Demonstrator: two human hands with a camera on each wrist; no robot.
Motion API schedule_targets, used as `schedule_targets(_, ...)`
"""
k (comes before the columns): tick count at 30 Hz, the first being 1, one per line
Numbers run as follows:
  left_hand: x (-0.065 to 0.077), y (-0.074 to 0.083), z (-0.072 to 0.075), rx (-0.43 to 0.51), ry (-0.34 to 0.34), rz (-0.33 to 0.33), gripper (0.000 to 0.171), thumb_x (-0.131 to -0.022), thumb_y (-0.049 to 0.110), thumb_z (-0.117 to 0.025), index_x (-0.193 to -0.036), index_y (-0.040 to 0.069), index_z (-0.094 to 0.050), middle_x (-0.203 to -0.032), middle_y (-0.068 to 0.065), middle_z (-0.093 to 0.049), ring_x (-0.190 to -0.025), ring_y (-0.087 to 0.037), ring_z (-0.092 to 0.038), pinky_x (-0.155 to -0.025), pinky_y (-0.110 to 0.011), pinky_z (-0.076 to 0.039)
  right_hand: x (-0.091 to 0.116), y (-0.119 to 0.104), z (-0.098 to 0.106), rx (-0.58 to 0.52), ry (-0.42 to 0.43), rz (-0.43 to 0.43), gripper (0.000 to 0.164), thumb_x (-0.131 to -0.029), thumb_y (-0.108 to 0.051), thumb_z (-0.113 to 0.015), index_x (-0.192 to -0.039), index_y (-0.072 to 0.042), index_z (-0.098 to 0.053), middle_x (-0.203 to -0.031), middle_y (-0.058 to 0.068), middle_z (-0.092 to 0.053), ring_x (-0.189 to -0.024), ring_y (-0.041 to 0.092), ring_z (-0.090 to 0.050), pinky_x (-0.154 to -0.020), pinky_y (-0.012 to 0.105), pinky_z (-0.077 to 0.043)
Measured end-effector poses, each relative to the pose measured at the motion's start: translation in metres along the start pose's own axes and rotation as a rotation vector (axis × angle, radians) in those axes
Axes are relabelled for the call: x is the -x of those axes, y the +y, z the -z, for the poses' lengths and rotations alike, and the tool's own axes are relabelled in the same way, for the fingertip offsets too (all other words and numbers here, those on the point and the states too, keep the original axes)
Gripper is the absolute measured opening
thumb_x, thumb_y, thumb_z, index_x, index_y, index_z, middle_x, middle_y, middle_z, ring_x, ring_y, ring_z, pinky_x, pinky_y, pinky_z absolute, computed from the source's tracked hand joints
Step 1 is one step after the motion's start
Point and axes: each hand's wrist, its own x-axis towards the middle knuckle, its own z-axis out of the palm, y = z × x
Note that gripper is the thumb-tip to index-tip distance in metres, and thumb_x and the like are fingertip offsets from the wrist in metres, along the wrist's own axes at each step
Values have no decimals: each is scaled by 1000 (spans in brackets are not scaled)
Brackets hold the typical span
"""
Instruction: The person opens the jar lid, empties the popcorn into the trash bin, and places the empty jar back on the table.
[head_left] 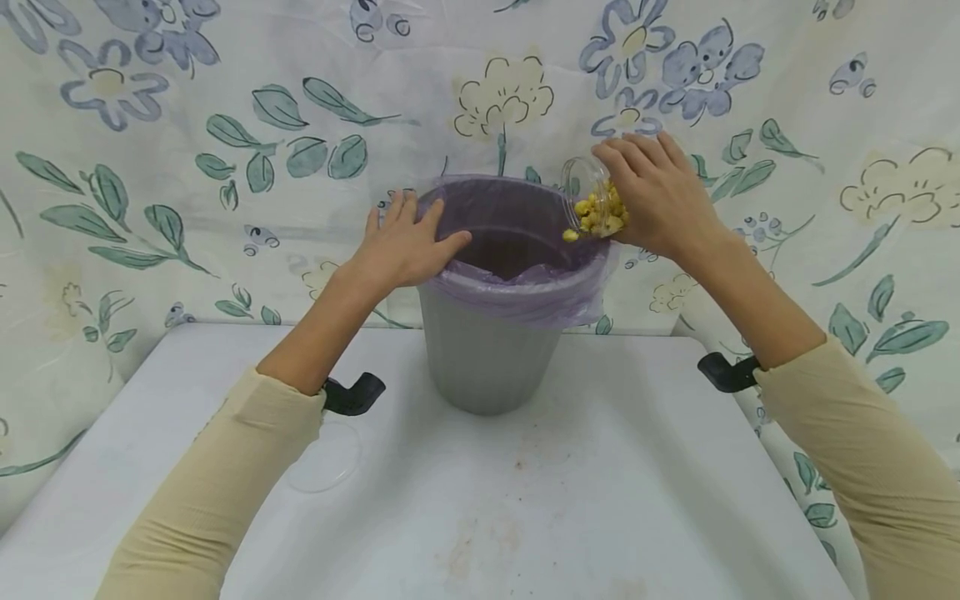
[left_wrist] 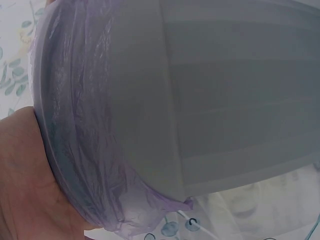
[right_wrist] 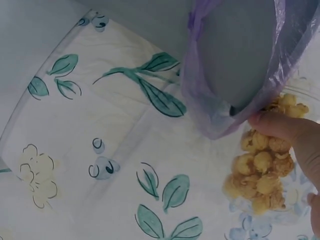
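Note:
My right hand (head_left: 660, 200) grips a clear jar (head_left: 576, 177) of yellow popcorn (head_left: 602, 217), tipped on its side above the right rim of a grey trash bin (head_left: 487, 358). The jar's mouth faces left, towards the bin's inside, and one popcorn piece (head_left: 571, 236) is at its lip. A thin purple trash bag (head_left: 525, 304) lines the bin and folds over its rim. On the left rim rests my left hand (head_left: 408, 246), fingers spread. In the right wrist view, popcorn (right_wrist: 262, 175) shows through the jar beside my thumb (right_wrist: 277, 125). The bin's bottom is dark.
The bin stands on a white table (head_left: 600, 500) near its far edge. Small brown crumbs and stains (head_left: 517, 465) mark the tabletop. To the left lies a faint clear round lid or ring (head_left: 326, 457). Behind the table hangs a flowered cloth (head_left: 420, 75).

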Motion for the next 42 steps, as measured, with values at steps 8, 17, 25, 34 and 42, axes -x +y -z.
schedule_targets(8,1,0,0,-1,2,-1,80,-104,59,-26,-160,7,-4,-161,-28,8,-148,-40,14,-115,-58,11,-2,-3,1,40,-22,9,103,-65,-16,-96,-147,1,-37,-149,22,-42,-140,41,-32,-119,51,-14)
schedule_targets(17,1,0,-1,8,9,-10,80,-104,58,-27,-160,6,-6,-161,-29,7,-148,-41,13,-115,-58,10,-2,-4,-1,65,-1,33,99,-65,-13,-94,-146,1,-38,-147,21,-43,-139,40,-33,-119,51,-15)
schedule_targets(25,1,-1,-1,8,13,-12,80,-104,57,-28,-160,5,-7,-161,-30,5,-148,-41,12,-115,-58,10,-4,-7,0,76,-2,45,99,-64,-11,-95,-146,-2,-39,-147,18,-44,-139,38,-33,-119,49,-12)
schedule_targets(34,1,-2,0,13,13,-13,79,-104,57,-28,-160,5,-7,-161,-29,6,-148,-41,12,-115,-58,10,-9,-13,1,120,-11,72,89,-73,0,-86,-148,-7,-39,-150,15,-43,-141,37,-32,-120,48,-8)
schedule_targets(42,1,-2,0,17,10,-19,79,-104,57,-28,-160,5,-7,-161,-29,6,-148,-40,12,-115,-58,10,-10,-14,-1,144,-3,95,85,-76,5,-81,-149,-10,-39,-151,14,-42,-142,35,-31,-120,47,-5)
